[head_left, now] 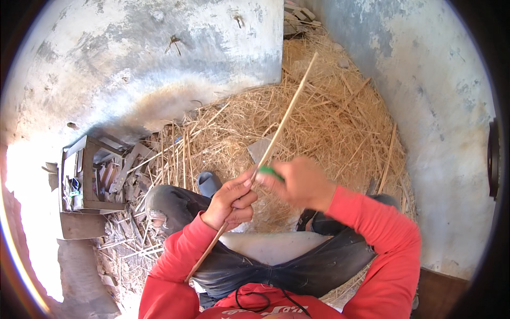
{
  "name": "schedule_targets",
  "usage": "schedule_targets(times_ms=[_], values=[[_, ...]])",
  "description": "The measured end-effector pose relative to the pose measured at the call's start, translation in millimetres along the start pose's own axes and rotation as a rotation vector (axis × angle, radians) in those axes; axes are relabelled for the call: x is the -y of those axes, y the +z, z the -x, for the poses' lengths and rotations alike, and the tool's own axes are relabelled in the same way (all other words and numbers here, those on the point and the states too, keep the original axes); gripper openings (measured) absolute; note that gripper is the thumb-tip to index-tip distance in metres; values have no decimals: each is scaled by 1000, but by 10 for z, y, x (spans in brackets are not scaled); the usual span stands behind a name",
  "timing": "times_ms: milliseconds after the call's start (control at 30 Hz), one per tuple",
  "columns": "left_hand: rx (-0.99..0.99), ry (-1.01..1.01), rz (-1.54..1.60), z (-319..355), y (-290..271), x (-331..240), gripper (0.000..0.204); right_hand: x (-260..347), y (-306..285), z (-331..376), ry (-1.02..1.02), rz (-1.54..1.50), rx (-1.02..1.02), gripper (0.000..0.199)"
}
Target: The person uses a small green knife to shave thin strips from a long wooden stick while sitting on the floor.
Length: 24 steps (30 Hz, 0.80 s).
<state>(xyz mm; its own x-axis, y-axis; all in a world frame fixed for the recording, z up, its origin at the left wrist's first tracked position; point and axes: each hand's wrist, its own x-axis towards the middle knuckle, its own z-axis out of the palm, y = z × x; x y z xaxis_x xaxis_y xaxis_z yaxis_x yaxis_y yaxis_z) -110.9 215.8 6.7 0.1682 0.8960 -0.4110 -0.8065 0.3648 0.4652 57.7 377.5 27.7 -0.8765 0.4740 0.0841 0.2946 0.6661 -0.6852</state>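
Observation:
A long, thin wooden stick [288, 112] runs slantwise across the middle, pale at its far part and browner near my left forearm. My left hand [234, 201] is wrapped round it. My right hand [303, 183], slightly blurred, is closed on a green-handled tool [271, 172] that meets the stick just beyond my left fingers. Its working end is too small and covered to make out. Both hands are close together above my bent legs. Below them, a pale smooth surface [273, 247] shows between my dark trousers.
Straw-like shavings and thin sticks [334, 122] cover the floor ahead. A grey slipper [209, 183] lies by my left knee. To the left, a wooden frame box [87, 175] stands beside scrap wood. Worn walls [446, 122] rise at the right and ahead.

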Motion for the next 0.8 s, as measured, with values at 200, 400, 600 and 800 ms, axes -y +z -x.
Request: schedule_targets(times_ms=[200, 400, 600, 800], values=[[30, -4, 68, -72, 17, -2, 50, -137, 4, -57, 75, 54, 25, 61], [68, -21, -10, -2, 14, -2, 50, -335, -257, -212, 137, 81, -72, 67], [-5, 14, -49, 10, -3, 8, 49, -89, 181, 47, -124, -15, -39, 65], [9, 45, -179, 13, 42, 47, 52, -638, -474, -386, 192, -36, -110, 63]])
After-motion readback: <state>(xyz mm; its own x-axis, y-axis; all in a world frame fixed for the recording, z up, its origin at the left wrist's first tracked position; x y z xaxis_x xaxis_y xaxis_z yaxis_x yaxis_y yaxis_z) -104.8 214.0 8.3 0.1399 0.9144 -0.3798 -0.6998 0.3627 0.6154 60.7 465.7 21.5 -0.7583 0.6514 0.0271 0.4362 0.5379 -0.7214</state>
